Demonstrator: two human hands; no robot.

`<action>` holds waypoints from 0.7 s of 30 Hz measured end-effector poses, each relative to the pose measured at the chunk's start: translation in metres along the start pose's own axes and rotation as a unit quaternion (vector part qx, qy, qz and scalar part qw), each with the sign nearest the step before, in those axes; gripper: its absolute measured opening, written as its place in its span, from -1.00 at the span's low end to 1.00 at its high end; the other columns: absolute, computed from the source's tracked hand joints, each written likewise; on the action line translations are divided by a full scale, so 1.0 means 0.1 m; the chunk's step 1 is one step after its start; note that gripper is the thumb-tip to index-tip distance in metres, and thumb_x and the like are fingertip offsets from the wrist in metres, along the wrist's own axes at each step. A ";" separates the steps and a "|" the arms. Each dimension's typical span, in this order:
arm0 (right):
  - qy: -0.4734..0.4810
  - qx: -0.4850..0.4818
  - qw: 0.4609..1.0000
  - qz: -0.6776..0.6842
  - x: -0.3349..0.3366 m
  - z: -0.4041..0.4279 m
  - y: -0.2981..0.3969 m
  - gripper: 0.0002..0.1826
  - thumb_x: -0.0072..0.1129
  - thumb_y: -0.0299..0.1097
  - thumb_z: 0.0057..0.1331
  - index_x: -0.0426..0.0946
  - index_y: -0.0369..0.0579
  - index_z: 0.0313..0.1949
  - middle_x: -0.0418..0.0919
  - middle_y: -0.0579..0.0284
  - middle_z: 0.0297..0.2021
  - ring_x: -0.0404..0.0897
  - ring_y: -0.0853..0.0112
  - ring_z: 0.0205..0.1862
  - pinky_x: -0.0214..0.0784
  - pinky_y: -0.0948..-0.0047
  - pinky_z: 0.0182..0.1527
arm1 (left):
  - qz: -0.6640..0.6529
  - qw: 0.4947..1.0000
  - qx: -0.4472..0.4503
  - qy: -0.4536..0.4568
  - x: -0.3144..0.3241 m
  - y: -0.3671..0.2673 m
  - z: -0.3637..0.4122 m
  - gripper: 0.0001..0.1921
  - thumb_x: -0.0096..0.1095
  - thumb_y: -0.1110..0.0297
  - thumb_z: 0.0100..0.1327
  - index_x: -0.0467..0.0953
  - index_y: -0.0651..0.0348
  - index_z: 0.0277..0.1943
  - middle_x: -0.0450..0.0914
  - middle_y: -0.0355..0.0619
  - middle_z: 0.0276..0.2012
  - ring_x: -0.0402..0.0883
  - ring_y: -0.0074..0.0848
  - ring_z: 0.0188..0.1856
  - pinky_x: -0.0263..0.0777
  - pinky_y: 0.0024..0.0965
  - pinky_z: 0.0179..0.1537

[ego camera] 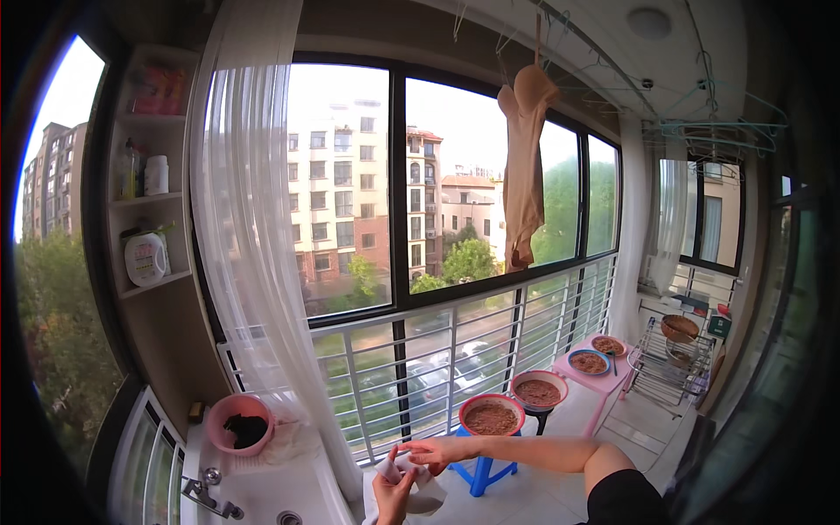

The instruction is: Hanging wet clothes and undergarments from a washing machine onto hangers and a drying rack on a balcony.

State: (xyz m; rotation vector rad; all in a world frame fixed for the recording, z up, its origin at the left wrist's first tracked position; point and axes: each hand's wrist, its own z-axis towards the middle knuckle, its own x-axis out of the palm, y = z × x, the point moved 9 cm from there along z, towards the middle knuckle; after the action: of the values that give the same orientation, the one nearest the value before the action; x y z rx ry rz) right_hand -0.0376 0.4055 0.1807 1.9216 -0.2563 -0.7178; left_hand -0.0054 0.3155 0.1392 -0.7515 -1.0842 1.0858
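Observation:
My left hand [392, 492] grips a white cloth or paper-like piece [426, 497] at the bottom centre, beside the sink. Reaching in from the right, my right hand [433, 453] has its fingers at the upper part of the same white piece, close to my left fingertips. Whether the right fingers pinch it cannot be told. Just beyond my right hand, a red-rimmed basin of brown paste [491, 417] rests on a blue plastic stool [482, 474]. A second basin of brown paste [539, 392] stands behind it on a dark stool.
A white sink [262, 479] with a faucet [209, 497] lies at left, a pink basin [240, 425] holding dark cloth on its ledge. Two plates [588, 362] of brown food stand on a pink table [594, 380]. Metal racks [672, 367] stand further right; a beige garment [524, 170] hangs overhead.

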 end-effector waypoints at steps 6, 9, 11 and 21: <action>-0.315 -0.165 0.835 -0.419 -1.59 -0.50 1.41 -0.50 -0.11 0.06 0.29 0.51 -0.18 -0.18 0.56 -0.14 -0.31 0.54 0.01 -0.23 0.39 0.25 -0.17 | -0.113 0.993 -0.046 0.001 0.11 0.12 0.20 -0.36 0.20 0.45 0.16 0.12 0.13 0.30 0.55 -0.16 -0.29 0.51 -0.56 -0.32 0.43 -0.52 -0.26; -0.467 -0.274 0.641 -0.543 -2.26 -1.22 2.68 -0.61 0.08 -0.14 0.23 0.49 -0.26 -0.16 0.55 -0.14 -0.26 0.57 0.05 -0.27 0.42 0.21 -0.17 | -0.069 0.996 -0.052 0.003 0.04 0.73 0.46 -0.37 0.19 0.48 0.16 0.12 0.13 0.30 0.54 -0.14 -0.25 0.51 -0.54 -0.26 0.43 -0.47 -0.18; -0.536 -0.326 0.474 -0.618 -2.49 -1.73 3.52 -0.71 0.16 -0.32 0.16 0.48 -0.29 -0.21 0.54 -0.10 -0.25 0.57 0.09 -0.25 0.43 0.27 -0.17 | -0.034 0.997 -0.071 0.008 0.09 0.93 0.61 -0.40 0.20 0.46 0.16 0.18 0.17 0.27 0.53 -0.11 -0.20 0.51 -0.50 -0.19 0.42 -0.44 -0.14; -0.736 -0.261 0.100 -0.616 -2.90 -3.42 6.08 -0.58 -0.02 -0.30 0.18 0.36 -0.25 0.00 0.37 -0.13 0.02 0.33 0.06 0.08 0.22 0.18 0.12 | -0.142 0.985 -0.081 0.052 0.73 1.66 1.52 -0.45 0.11 0.43 0.22 0.15 0.28 0.25 0.48 -0.09 -0.19 0.44 -0.49 -0.21 0.33 -0.43 -0.12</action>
State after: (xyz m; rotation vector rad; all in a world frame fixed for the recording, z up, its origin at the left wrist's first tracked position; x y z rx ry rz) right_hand 0.0131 0.5256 0.9247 -0.6535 0.5740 -3.0232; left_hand -0.1950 0.4344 0.0618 -0.7465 -1.1584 0.7152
